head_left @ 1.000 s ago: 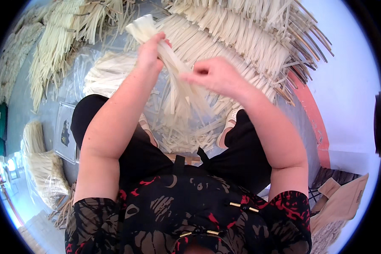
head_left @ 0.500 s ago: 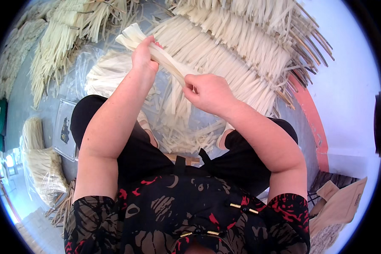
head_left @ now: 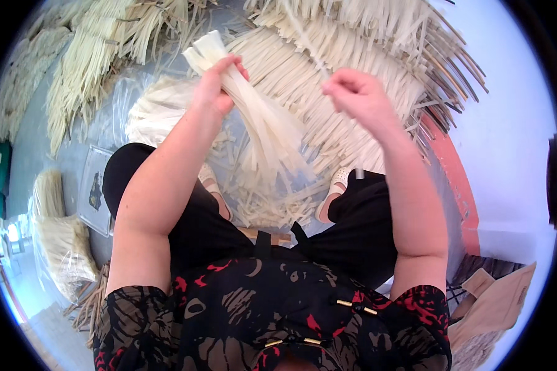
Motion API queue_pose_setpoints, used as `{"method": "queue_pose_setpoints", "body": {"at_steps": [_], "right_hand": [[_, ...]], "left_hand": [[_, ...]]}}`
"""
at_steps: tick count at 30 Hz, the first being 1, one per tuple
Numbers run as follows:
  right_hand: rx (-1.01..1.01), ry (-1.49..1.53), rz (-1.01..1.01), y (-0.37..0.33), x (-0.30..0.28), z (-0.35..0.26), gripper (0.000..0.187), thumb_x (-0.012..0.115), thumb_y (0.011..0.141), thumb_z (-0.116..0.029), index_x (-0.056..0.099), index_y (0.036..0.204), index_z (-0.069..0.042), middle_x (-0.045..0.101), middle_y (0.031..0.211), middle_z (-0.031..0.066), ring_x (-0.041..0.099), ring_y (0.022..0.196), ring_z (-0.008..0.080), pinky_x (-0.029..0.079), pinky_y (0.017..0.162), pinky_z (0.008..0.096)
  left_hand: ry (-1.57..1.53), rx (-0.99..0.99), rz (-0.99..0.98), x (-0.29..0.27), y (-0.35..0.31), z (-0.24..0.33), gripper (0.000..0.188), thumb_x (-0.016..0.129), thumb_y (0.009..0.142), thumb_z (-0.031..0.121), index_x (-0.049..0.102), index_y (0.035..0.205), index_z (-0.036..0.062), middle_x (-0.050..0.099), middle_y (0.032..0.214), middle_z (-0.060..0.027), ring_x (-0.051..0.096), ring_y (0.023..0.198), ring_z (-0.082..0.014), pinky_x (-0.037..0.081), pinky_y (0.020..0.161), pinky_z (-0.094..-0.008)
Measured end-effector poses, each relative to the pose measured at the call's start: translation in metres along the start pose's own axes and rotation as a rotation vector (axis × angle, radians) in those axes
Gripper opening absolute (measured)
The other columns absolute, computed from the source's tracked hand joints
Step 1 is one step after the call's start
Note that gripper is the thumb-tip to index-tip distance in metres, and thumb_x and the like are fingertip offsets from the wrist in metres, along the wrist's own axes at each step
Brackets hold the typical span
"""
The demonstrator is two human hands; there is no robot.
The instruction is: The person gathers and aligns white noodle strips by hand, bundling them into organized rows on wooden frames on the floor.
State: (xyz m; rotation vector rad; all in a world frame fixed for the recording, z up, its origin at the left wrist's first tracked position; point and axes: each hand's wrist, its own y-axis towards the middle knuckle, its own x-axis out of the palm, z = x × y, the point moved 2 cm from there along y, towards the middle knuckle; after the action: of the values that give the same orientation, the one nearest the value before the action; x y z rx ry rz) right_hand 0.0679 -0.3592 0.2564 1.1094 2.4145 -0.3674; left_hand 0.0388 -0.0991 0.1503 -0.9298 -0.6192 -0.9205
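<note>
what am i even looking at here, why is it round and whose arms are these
A camera worn on a person's head looks down through a fisheye lens, which makes the picture round and bends its edges. The two bare arms are that person's own. The left hand grips a bundle of pale flat cream-coloured strips that fans out downward. The right hand is raised beside it, fingers pinched, apart from the bundle. More pale strips lie in rows on the grey floor, and loose short pieces lie between the person's feet.

The left hand (head_left: 216, 83) grips a bundle of pale strips (head_left: 263, 123); the right hand (head_left: 356, 93), fingers pinched, is raised beside it.
</note>
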Motion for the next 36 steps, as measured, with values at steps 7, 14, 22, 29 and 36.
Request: {"method": "queue_pose_setpoints", "body": {"at_steps": [7,14,22,29,36], "right_hand": [[-0.175,-0.654,0.156,0.004,0.064,0.014,0.021,0.062,0.084,-0.029,0.064,0.085,-0.008,0.058,0.062,0.0092,0.057,0.056,0.0208,0.044,0.055,0.0335],[-0.030,-0.454,0.076,0.004,0.061,0.006,0.028,0.060,0.087,-0.033,0.067,0.103,-0.011,0.062,0.067,0.0075,0.060,0.063,0.0193,0.048,0.064,0.0329],[0.225,0.253,-0.149,0.011,0.080,0.015,0.049,0.065,0.089,-0.035,0.055,0.123,-0.002,0.060,0.109,0.0103,0.059,0.092,0.0144,0.048,0.081,0.0288],[0.138,0.321,-0.168,0.010,0.092,0.027,0.048,0.061,0.091,-0.034,0.052,0.123,0.000,0.062,0.106,0.0105,0.061,0.094,0.0166,0.049,0.082,0.0313],[0.164,-0.243,-0.264,0.012,0.056,-0.003,0.050,0.065,0.085,-0.038,0.057,0.116,0.000,0.065,0.094,0.0144,0.065,0.085,0.0169,0.051,0.077,0.0283]], "left_hand": [[-0.004,-0.244,-0.257,0.034,-0.043,-0.043,0.033,0.063,0.088,0.009,0.048,0.117,0.0051,0.055,0.125,-0.0172,0.053,0.118,-0.0297,0.050,0.092,-0.0437],[0.069,-0.116,-0.208,0.031,-0.033,-0.036,0.024,0.061,0.089,0.007,0.052,0.111,0.0022,0.061,0.100,-0.0086,0.061,0.089,-0.0182,0.053,0.084,-0.0401],[-0.079,-0.117,-0.287,0.028,-0.028,-0.035,0.019,0.060,0.089,0.005,0.053,0.107,-0.0001,0.060,0.094,-0.0086,0.060,0.081,-0.0163,0.055,0.074,-0.0347],[0.182,-0.156,-0.379,0.040,-0.049,-0.045,0.044,0.061,0.090,0.010,0.044,0.130,0.0026,0.064,0.108,-0.0087,0.059,0.109,-0.0240,0.048,0.095,-0.0383],[0.231,-0.205,-0.462,0.028,-0.050,-0.058,0.039,0.059,0.092,0.014,0.048,0.128,0.0045,0.064,0.105,-0.0094,0.061,0.100,-0.0207,0.050,0.090,-0.0357]]}}
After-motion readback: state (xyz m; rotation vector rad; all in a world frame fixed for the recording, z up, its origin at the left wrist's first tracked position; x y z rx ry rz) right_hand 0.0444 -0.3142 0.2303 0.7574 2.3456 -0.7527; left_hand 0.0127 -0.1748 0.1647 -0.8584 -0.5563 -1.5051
